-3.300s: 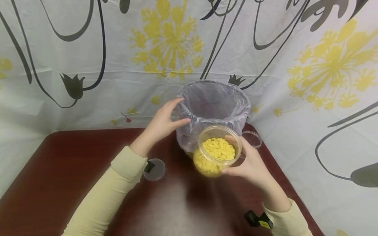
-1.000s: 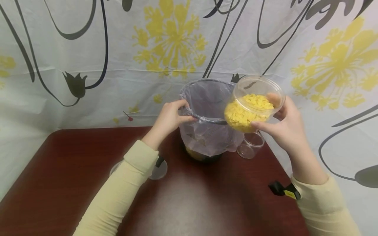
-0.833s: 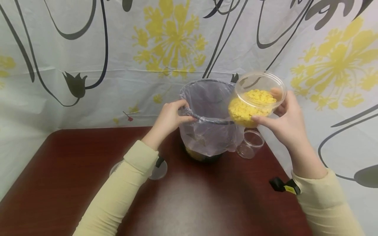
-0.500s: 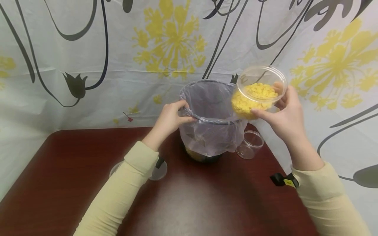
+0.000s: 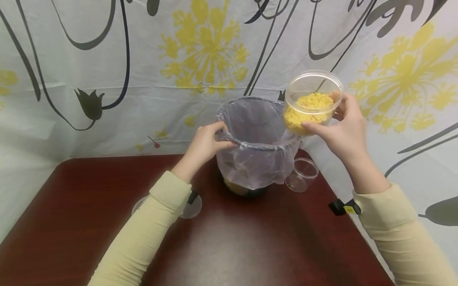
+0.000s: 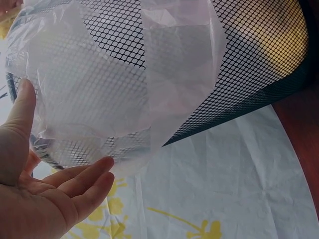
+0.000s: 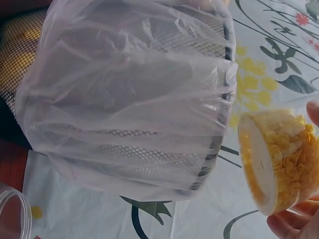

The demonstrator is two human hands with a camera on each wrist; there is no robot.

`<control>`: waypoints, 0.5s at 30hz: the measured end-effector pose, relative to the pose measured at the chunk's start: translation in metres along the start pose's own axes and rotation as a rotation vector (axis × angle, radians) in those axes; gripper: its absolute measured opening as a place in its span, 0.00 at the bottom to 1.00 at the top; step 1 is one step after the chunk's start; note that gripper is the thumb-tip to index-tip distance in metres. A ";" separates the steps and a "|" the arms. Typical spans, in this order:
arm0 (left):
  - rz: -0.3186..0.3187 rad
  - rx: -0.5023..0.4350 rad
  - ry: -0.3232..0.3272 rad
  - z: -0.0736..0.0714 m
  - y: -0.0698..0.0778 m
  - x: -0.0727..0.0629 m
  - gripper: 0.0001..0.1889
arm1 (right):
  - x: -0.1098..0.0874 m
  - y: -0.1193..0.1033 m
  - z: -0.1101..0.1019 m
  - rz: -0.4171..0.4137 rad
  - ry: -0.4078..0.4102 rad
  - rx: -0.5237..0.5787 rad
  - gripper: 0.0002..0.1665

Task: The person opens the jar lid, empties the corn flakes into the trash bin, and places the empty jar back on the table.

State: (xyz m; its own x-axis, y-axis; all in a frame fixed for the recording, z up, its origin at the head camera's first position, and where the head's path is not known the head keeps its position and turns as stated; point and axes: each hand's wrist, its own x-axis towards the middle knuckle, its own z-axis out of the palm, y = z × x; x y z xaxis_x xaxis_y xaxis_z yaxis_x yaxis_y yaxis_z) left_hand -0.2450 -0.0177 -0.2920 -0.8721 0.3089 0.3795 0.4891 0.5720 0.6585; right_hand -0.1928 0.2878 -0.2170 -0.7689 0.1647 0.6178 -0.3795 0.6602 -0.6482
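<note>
A black mesh wastebasket (image 6: pixel 199 107) stands on the table, with a pale translucent bin liner (image 5: pixel 255 169) folded over its rim. My left hand (image 5: pixel 205 141) pinches the lined rim on the left, fingers over the edge and thumb on the outer side. My right hand (image 5: pixel 347 135) grips a clear plastic jar (image 5: pixel 318 83) from the right, fingers around its far side and thumb at the front. The open jar, about half full of yellow flakes (image 7: pixel 294 154), is raised beside the wastebasket's right rim, its mouth leaning toward the head camera. Yellow shows through the wastebasket's lower mesh.
A second clear jar (image 5: pixel 302 176) stands open on the dark red table (image 5: pixel 89 206), right of the wastebasket. Clear round lids (image 5: pixel 193 207) lie near my left sleeve, partly covered by it. A flower-printed sheet (image 5: pixel 143 71) hangs behind and to the right.
The jar of flakes went from in front of the wastebasket to its right side and has kept rising. My left hand, earlier spread at the rim, now pinches it.
</note>
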 end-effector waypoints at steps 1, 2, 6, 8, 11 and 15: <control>0.002 0.002 0.001 0.000 0.000 0.000 0.19 | 0.001 0.000 0.000 0.001 -0.001 -0.017 0.46; 0.005 0.004 0.004 0.000 0.000 0.000 0.19 | 0.003 0.000 0.000 -0.001 -0.002 -0.030 0.46; 0.015 0.014 0.011 0.001 0.000 0.000 0.19 | 0.008 -0.002 0.000 -0.008 -0.010 -0.075 0.47; 0.016 0.014 0.010 0.001 0.000 0.000 0.19 | 0.011 -0.003 0.000 -0.014 -0.014 -0.091 0.47; 0.013 0.007 0.009 0.000 0.000 0.001 0.19 | 0.015 -0.004 0.000 -0.026 -0.027 -0.105 0.48; 0.012 0.002 0.014 0.000 0.000 0.000 0.19 | 0.017 -0.005 0.000 -0.039 -0.049 -0.134 0.51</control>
State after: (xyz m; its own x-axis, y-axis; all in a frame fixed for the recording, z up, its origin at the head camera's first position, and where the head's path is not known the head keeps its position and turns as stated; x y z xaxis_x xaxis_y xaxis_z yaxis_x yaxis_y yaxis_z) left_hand -0.2451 -0.0177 -0.2918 -0.8661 0.3048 0.3963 0.4992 0.5701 0.6525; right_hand -0.2040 0.2874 -0.2030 -0.7803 0.1026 0.6169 -0.3402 0.7580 -0.5565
